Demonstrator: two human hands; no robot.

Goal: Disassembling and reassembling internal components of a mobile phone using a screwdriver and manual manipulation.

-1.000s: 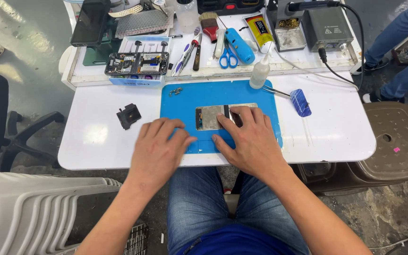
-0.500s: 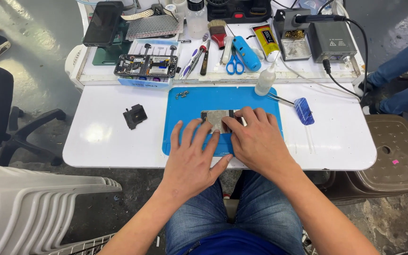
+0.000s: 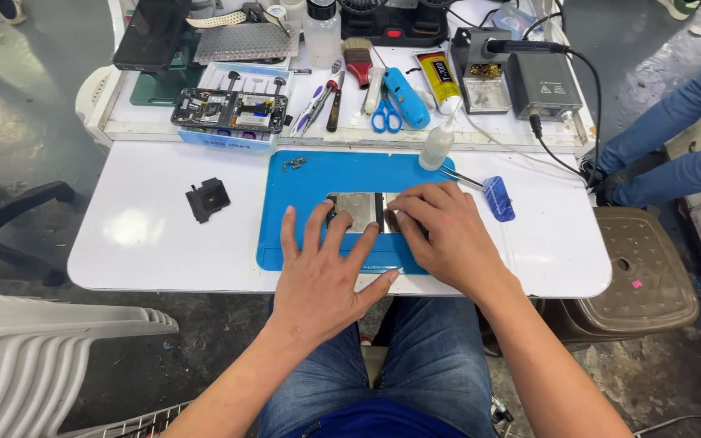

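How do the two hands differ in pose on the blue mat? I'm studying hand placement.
The left hand lies flat with fingers spread wide; the right hand is arched with fingers close together. The left covers the metal plate's near-left edge, the right its right end. Both are bare and rest on the blue mat.

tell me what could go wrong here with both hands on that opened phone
1. The small loose screws lie on the blue mat beside the left hand; a sweep might scatter them.
2. The dropper bottle and tweezers sit just beyond the right hand and could get knocked.
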